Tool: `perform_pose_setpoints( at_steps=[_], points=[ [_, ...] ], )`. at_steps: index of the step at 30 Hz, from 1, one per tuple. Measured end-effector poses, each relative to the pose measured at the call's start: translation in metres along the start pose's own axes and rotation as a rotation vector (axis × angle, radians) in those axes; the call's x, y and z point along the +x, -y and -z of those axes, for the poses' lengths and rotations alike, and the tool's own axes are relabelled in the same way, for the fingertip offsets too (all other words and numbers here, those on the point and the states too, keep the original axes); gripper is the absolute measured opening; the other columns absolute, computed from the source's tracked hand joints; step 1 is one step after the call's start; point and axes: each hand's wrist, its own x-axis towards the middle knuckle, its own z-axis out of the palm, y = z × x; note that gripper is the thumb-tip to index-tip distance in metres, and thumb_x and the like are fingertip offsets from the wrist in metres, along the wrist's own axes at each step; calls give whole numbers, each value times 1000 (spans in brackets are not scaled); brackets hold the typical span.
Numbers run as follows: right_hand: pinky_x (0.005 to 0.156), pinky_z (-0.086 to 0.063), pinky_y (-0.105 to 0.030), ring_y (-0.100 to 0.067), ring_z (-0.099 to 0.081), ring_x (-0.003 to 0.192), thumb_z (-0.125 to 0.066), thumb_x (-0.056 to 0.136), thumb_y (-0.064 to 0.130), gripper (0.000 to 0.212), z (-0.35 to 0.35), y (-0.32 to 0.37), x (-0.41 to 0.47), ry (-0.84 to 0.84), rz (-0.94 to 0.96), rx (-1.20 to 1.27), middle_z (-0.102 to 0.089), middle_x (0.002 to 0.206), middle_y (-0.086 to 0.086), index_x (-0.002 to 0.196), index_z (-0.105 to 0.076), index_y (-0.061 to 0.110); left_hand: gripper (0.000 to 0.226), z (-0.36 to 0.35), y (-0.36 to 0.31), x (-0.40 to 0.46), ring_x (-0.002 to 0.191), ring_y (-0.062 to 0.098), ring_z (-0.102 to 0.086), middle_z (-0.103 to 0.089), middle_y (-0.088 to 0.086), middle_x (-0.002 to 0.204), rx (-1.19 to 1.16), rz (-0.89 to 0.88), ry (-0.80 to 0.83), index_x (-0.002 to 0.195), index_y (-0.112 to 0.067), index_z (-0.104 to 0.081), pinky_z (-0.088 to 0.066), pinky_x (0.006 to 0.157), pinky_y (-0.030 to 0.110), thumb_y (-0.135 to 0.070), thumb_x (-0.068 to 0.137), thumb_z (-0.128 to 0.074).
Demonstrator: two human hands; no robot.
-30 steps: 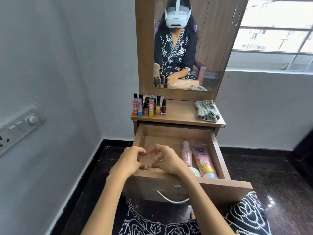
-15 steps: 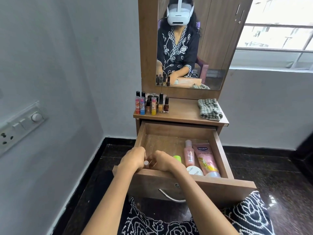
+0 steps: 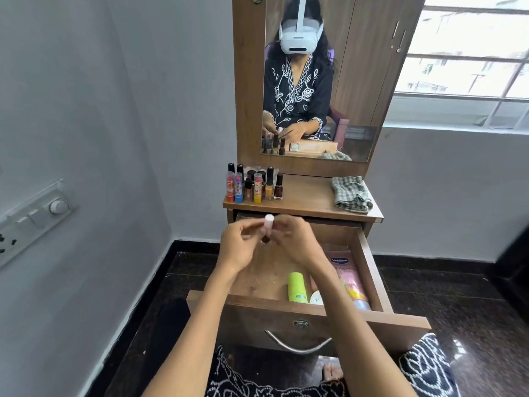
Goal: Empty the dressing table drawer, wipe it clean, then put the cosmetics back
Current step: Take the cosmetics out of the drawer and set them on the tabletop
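Pink little bottle [image 3: 268, 224] sits in the grip of both hands, left hand [image 3: 239, 247] and right hand [image 3: 294, 242], above the open drawer [image 3: 369, 270].

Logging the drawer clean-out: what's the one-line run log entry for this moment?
phase: emptying | left hand + right hand: both pinch small pink bottle above drawer | drawer: green tube, pink tube | cloth on tabletop

switch panel [image 3: 34, 222] on grey left wall, with round knob and sockets. barred window [image 3: 469, 61] upper right, ledge below. dark glossy floor [image 3: 472, 305]. black skirting [image 3: 429, 257] along wall base. wooden wardrobe reflected in mirror [image 3: 357, 81].
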Motion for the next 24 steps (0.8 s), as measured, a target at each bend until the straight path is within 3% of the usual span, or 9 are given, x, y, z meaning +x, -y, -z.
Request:
perform_pose_setpoints(
  at_steps=[3,7,9,11,13,19,21,24],
  points=[
    [73,-51,-18,-6,-63,80,-63,88,11,13,12,7,18,-131,24,69,-69,87,4,98,-70,13,28,-13,-11,22,95,12,-62,-67,5,110,-106,-38,-93,112,-9,-66,-49,71,7,-1,86,-59],
    [73,-58,-30,-19,-66,87,-61,91,16,13,18,5,45,-220,-19,169,-69,94,-3,101,-68,12,31,-29,-20,50,96,11,-61,-66,6,112,-107,-12,-208,113,-8,-64,-48,79,13,0,83,-63],
    [78,-58,-32,-21,-66,92,-59,91,12,16,17,-1,56,-242,-36,205,-70,99,-7,104,-68,7,30,-37,-21,63,98,12,-60,-66,6,112,-94,-1,-253,112,-7,-65,-47,75,10,0,83,-63],
    [86,-55,-31,-20,-66,96,-59,90,6,18,14,-8,65,-257,-48,219,-70,101,-8,106,-68,6,28,-43,-19,72,95,10,-60,-67,6,110,-73,10,-274,110,-7,-66,-45,65,3,2,84,-61],
    [86,-55,-30,-21,-67,96,-58,89,2,21,10,-14,71,-253,-77,241,-70,102,-10,108,-67,5,27,-49,-14,79,97,13,-61,-68,7,108,-43,27,-287,108,-7,-67,-45,69,5,3,85,-59],
    [64,-47,-3,-9,-62,86,-59,88,-1,25,-1,-25,84,-257,-102,218,-69,100,-5,110,-67,6,28,-58,2,90,102,20,-62,-68,9,110,0,53,-313,110,-7,-67,-49,84,21,3,85,-58],
    [62,-47,-4,-8,-61,87,-61,87,1,24,-3,-29,86,-276,-127,225,-68,100,-2,110,-68,8,27,-60,5,90,100,19,-63,-69,8,107,17,38,-329,108,-7,-68,-47,81,18,2,85,-59],
    [74,-51,-19,-12,-62,91,-62,87,2,23,-7,-32,88,-297,-144,243,-69,104,-5,109,-68,8,26,-62,8,91,98,19,-64,-69,8,105,46,21,-358,108,-8,-69,-46,79,17,0,86,-59]
  ],
)
